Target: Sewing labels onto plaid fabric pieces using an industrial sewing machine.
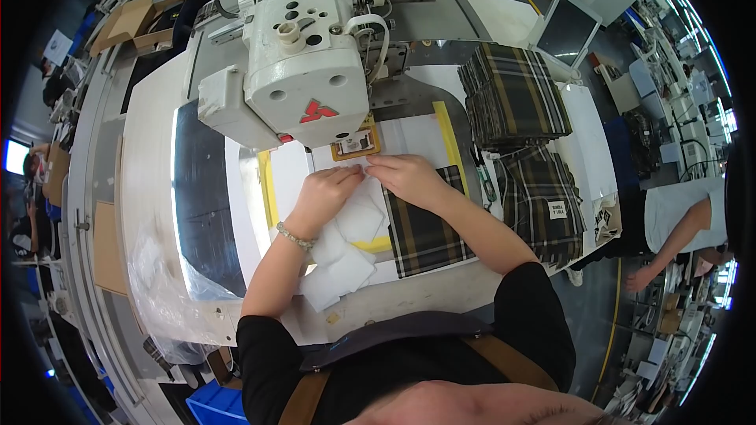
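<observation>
My left hand [331,189] and my right hand [405,177] meet with bent, closed fingertips just below a small orange frame [376,143] under the white sewing machine head [283,71]. What the fingertips grip is too small to make out. Loose white square sheets [339,275] lie below my left hand on a white board with yellow taped edges [445,126]. A dark plaid fabric piece [417,240] lies flat under and below my right hand, reaching past the board's near edge.
Folded plaid stacks [512,90] stand right, by a small screen [559,31]. Clear plastic [157,299] and a metal plate [205,197] lie left. A person in a light shirt [677,220] stands at right. Cardboard boxes [134,24] sit at back left.
</observation>
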A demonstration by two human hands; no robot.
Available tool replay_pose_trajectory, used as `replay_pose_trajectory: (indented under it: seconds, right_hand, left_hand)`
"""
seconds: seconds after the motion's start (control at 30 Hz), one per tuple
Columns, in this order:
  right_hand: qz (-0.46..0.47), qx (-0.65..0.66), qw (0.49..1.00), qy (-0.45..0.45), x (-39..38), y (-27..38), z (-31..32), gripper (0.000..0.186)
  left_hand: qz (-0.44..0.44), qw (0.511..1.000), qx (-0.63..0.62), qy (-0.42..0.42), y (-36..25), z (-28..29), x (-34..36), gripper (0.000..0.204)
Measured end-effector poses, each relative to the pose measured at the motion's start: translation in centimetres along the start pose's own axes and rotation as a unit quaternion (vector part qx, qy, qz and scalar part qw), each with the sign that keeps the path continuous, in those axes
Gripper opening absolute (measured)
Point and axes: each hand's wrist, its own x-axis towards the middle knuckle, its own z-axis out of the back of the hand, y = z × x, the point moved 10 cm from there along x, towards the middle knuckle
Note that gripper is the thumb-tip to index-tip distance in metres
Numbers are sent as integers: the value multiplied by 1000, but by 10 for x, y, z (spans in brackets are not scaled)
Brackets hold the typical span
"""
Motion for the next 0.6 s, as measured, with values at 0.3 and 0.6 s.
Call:
replay_pose_trajectory:
  seconds: [0.3,0.6]
  right_hand:
    - [17,-15,1000,-10,1,6,1,13]
    - [-8,-25,999,24,-1,6,-7,19]
  left_hand:
    - [40,999,24,19,10,-5,-1,23]
    - [81,994,70,8,0,5,-2,16]
